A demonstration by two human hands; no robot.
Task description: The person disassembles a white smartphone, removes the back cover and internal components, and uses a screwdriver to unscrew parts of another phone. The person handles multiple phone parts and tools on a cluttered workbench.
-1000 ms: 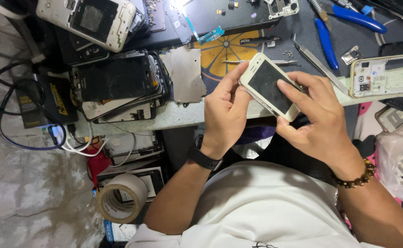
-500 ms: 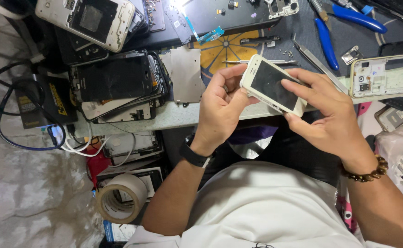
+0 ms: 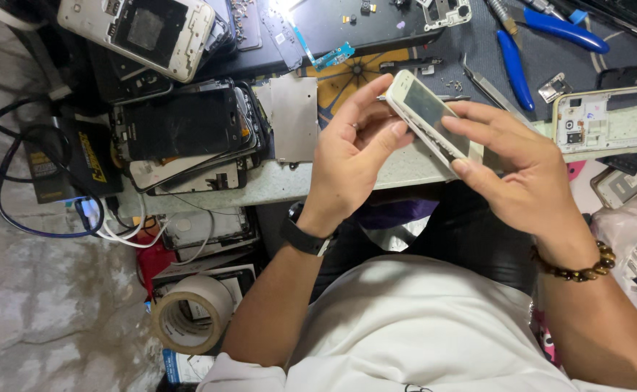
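Right now I'm holding the white phone (image 3: 429,116) above the bench (image 3: 405,165): left hand (image 3: 351,156) pinching its top edge, right hand (image 3: 521,170) gripping its lower end; prying next needs steady fingertip pressure.

Two hands hold one white phone (image 3: 429,116). There is one roll of tape (image 3: 191,312), one pair of blue pliers (image 3: 532,43), and one wrist bracelet (image 3: 580,267).
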